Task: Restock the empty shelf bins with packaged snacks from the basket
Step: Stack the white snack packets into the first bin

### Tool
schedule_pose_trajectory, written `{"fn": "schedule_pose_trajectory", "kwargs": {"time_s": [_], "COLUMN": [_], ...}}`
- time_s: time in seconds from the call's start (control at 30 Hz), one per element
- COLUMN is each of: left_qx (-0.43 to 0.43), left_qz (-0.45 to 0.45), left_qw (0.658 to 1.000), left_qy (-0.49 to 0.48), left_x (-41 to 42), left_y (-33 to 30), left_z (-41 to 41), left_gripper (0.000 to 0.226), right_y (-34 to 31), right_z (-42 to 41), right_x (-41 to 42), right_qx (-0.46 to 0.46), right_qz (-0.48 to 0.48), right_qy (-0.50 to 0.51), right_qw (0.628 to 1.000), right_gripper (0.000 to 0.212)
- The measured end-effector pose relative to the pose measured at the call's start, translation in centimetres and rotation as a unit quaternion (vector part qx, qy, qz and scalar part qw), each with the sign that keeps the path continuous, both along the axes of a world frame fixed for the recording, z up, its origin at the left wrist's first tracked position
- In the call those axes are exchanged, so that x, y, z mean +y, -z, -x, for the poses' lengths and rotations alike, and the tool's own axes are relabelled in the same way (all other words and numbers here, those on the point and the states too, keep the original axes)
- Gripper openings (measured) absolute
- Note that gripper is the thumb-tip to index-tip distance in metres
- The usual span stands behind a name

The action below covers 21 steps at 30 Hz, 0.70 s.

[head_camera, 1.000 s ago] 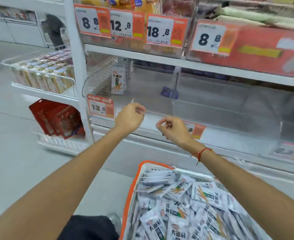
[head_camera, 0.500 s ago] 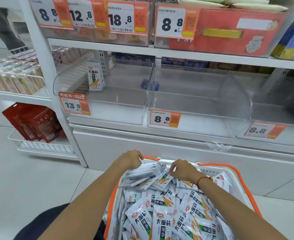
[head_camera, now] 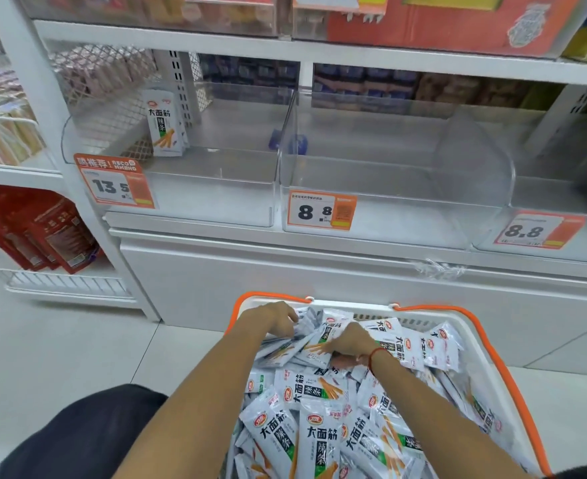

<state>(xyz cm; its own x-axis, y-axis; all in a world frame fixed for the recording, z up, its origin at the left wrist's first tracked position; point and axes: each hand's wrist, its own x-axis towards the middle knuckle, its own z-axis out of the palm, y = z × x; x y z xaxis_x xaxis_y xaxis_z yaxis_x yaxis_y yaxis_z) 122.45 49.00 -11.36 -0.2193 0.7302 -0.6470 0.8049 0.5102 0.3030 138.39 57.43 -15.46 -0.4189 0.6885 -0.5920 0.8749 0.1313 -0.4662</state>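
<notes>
A white basket with orange handles (head_camera: 351, 303) stands on the floor below the shelf, heaped with white snack packets (head_camera: 319, 440). My left hand (head_camera: 271, 319) curls round a bundle of packets at the basket's far left corner. My right hand (head_camera: 349, 342), a red string on its wrist, grips packets beside it, fingers pointing left. Above are clear plastic bins: the left bin (head_camera: 216, 188) holds one upright snack packet (head_camera: 164, 127) at its back left; the middle bin (head_camera: 389, 188) and right bin (head_camera: 561, 202) hold nothing.
Orange price tags (head_camera: 321, 210) hang on the bin fronts. A stocked shelf (head_camera: 319, 53) runs right above the bins. Red pouches (head_camera: 39, 229) sit in a wire rack at lower left. White cabinet front (head_camera: 319, 281) stands behind the basket. My dark-clothed knee (head_camera: 84, 433) is at bottom left.
Both hands dropped from the shelf's front edge down into the basket and closed on packets. The view tilted down and moved closer to the basket.
</notes>
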Motion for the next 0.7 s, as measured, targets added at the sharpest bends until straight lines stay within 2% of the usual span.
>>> {"fn": "schedule_pose_trajectory", "kwargs": {"time_s": [0.13, 0.2, 0.27, 0.33, 0.4, 0.47, 0.57, 0.63, 0.7], "left_qx": [-0.017, -0.028, -0.071, -0.167, -0.258, -0.317, -0.354, -0.371, -0.363], "left_qz": [-0.028, -0.052, -0.076, -0.069, -0.057, -0.102, -0.206, -0.229, -0.255], "left_qw": [0.999, 0.997, 0.99, 0.969, 0.942, 0.913, 0.861, 0.838, 0.828], "left_qy": [-0.024, -0.047, -0.094, -0.169, -0.205, -0.236, -0.302, -0.33, -0.344], "left_x": [-0.6, -0.8, -0.8, -0.8, -1.1, -1.2, -1.3, -1.2, -1.2], "left_y": [-1.0, -2.0, -3.3, -4.2, -4.6, -4.5, -4.2, -4.3, -4.4], "left_z": [-0.4, -1.1, -2.3, -3.5, -4.9, -6.1, -7.0, -7.0, -6.7], "left_gripper": [0.042, 0.027, 0.032, 0.044, 0.048, 0.041, 0.029, 0.022, 0.023], "right_y": [-1.3, -2.9, -4.8, -6.3, -7.5, -8.0, -8.7, -8.8, -7.8], "right_z": [-1.7, -2.9, -3.7, -4.3, -4.5, -4.7, -5.0, -5.7, -6.9], "right_x": [1.1, 1.3, 1.3, 1.4, 1.4, 1.1, 1.2, 2.2, 3.7], "right_qx": [0.031, 0.058, 0.083, 0.114, 0.15, 0.177, 0.209, 0.219, 0.165], "right_qz": [0.055, 0.103, 0.134, 0.146, 0.163, 0.169, 0.178, 0.174, 0.079], "right_qy": [-0.001, -0.006, -0.021, -0.036, -0.035, -0.034, -0.026, -0.009, -0.015], "right_qw": [0.998, 0.993, 0.987, 0.982, 0.975, 0.969, 0.961, 0.96, 0.983], "right_gripper": [0.035, 0.031, 0.023, 0.02, 0.02, 0.02, 0.016, 0.01, 0.007]}}
